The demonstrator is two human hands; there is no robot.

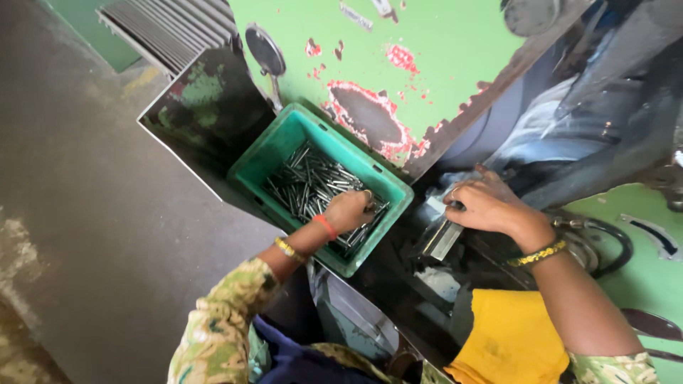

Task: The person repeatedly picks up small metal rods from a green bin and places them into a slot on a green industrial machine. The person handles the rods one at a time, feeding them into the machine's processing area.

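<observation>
Now left hand fingers closed among metal pins in green crate; right hand fingers curled, grip unclear

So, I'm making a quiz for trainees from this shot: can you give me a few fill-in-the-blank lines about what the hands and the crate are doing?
1. The left hand reaches into a ____ plastic crate.
2. The crate holds many thin ____ rods.
3. The right hand rests on the dark machine bed, above a cloth coloured ____.
4. Each wrist wears a ____.

Missing words: green; metal; yellow; bangle
</observation>
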